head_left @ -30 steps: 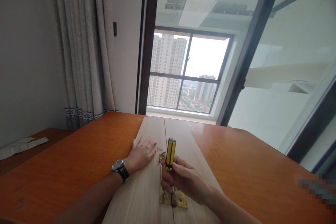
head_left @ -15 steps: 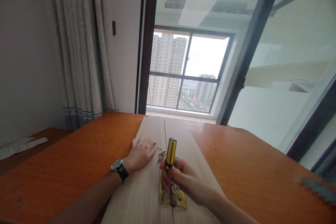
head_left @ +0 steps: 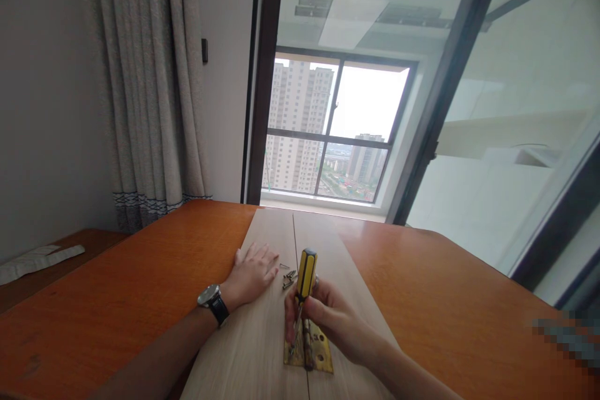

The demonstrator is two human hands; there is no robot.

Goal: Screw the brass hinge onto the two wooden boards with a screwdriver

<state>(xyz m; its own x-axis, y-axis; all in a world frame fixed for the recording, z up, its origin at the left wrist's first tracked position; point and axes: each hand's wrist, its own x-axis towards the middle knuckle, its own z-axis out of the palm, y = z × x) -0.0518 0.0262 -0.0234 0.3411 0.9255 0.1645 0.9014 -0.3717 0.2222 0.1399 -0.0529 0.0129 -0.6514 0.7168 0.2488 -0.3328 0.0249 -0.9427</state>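
My right hand point(head_left: 330, 312) grips a yellow and black screwdriver point(head_left: 307, 272), held nearly upright with its shaft slanting down to the left. The tip reaches a screw point(head_left: 291, 351) in the left leaf of a brass hinge point(head_left: 321, 359). That hinge lies across the seam between two pale wooden boards point(head_left: 262, 350), partly hidden by my fingers. My left hand point(head_left: 253, 272) rests flat on the left board, fingers spread, holding nothing. Several loose screws point(head_left: 289, 278) lie between my two hands, just beyond the hinge.
The boards lie on an orange-brown wooden table point(head_left: 150, 287). A grey curtain point(head_left: 145, 87) hangs at the back left, beside a dark-framed glass partition point(head_left: 267, 75). A pale strip point(head_left: 44, 260) lies at the far left. A pixelated patch point(head_left: 569, 334) covers something at the right edge.
The screwdriver has tipped slightly, and its handle sits a little lower and to the right. More of the hinge's right leaf shows. My left hand has stayed put.
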